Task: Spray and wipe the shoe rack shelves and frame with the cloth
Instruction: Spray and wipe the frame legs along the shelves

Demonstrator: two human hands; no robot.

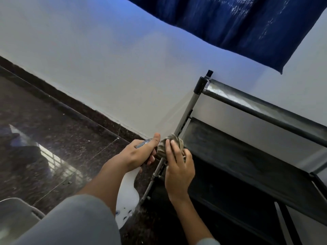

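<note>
The shoe rack [247,156] stands against the white wall, with dark fabric shelves and a metal frame. Its left upright pole [185,114] runs down between my hands. My right hand [178,167] wraps a bunched beige cloth [170,143] around this pole at the height of the middle shelf. My left hand [139,154] grips the neck of a white spray bottle [128,193], thumb pointing up, just left of the pole. The bottle's body hangs below the hand, partly hidden by my forearm.
A dark polished stone floor [62,138] spreads to the left with a dark skirting along the wall. A blue curtain [247,29] hangs above the rack. A grey object [16,214] sits at the lower left corner.
</note>
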